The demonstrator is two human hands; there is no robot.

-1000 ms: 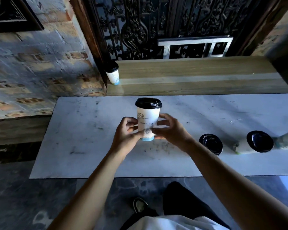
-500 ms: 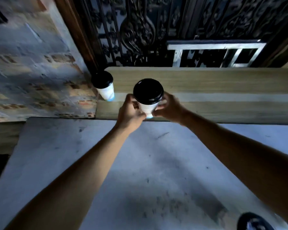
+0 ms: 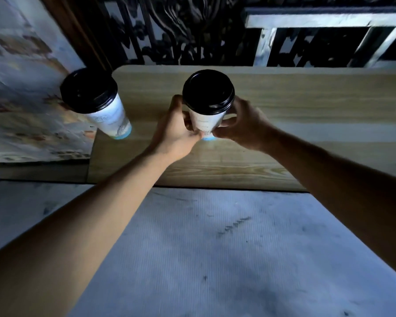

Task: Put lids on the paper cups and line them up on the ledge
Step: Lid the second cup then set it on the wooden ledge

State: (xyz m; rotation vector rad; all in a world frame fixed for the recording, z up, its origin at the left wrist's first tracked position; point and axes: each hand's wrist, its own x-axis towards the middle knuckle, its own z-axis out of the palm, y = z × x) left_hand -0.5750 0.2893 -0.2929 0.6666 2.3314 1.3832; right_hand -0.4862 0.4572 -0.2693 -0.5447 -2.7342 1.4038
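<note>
A white paper cup with a black lid [image 3: 208,97] stands upright on the wooden ledge [image 3: 295,106], its blue base touching the wood. My left hand [image 3: 177,131] and my right hand [image 3: 242,125] both grip its lower half from either side. A second lidded cup [image 3: 96,104] stands at the ledge's left end, roughly a cup's width away from the one I hold. Both lids look fully seated.
A white marble tabletop [image 3: 203,248] lies below the ledge, under my forearms. A brick wall [image 3: 25,88] borders the ledge on the left. A dark ornate metal grille [image 3: 181,30] and a pale metal frame [image 3: 318,19] rise behind the ledge.
I lifted the lidded cup from the marble table and carried it forward onto the ledge, to the right of the first cup. My view leaned in closer.
</note>
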